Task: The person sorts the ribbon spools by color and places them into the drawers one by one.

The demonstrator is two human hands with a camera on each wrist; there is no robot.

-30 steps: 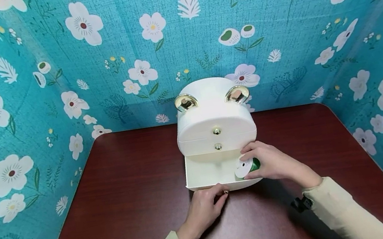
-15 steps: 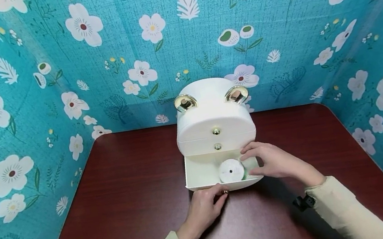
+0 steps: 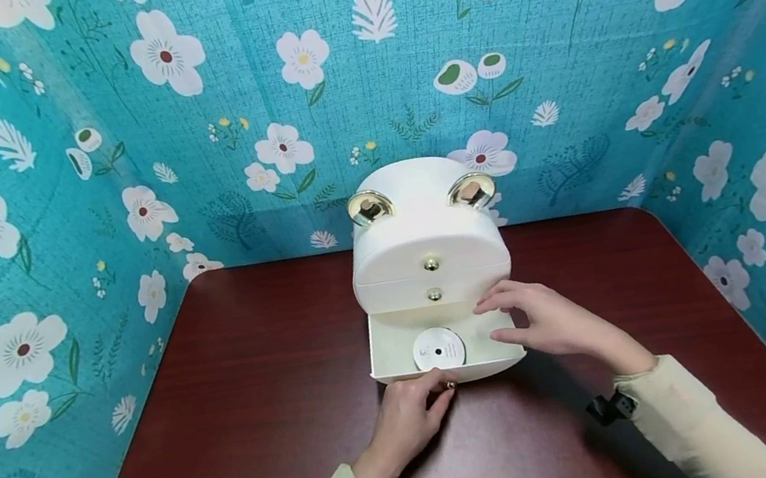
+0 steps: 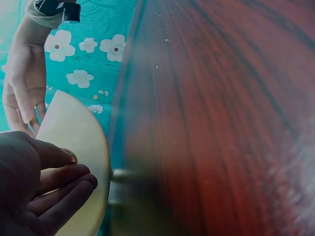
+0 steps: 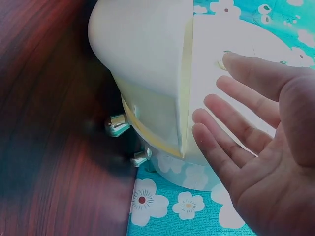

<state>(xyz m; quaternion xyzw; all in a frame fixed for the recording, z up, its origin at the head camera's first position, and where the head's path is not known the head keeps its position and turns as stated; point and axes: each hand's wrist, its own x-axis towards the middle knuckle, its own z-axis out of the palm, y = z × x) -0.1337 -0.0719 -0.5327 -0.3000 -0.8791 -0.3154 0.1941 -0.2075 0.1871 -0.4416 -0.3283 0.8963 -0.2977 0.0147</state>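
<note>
A white round-topped storage box (image 3: 418, 220) stands on the table, its bottom drawer (image 3: 389, 341) pulled out. Inside the drawer a spool of green ribbon (image 3: 437, 347) lies with its white disc facing up, near the front wall; little of the green shows now. My left hand (image 3: 403, 413) pinches the drawer's small gold knob (image 3: 450, 385) between thumb and fingers, as the left wrist view also shows. Over the right side of the drawer hovers my right hand (image 3: 552, 319), holding nothing. Its fingers are spread and relaxed in the right wrist view, apart from the spool.
Two shiny gold eye-like bumps (image 3: 471, 190) stick out from the box's upper part. Two further gold knobs (image 3: 430, 264) mark its closed front. The dark red-brown table (image 3: 274, 359) is bordered by a blue flowered cloth (image 3: 213, 132) at the back and sides.
My right hand has let go of the ribbon spool. The spool has moved left along the drawer and now lies flat. My left hand has stayed on the knob.
</note>
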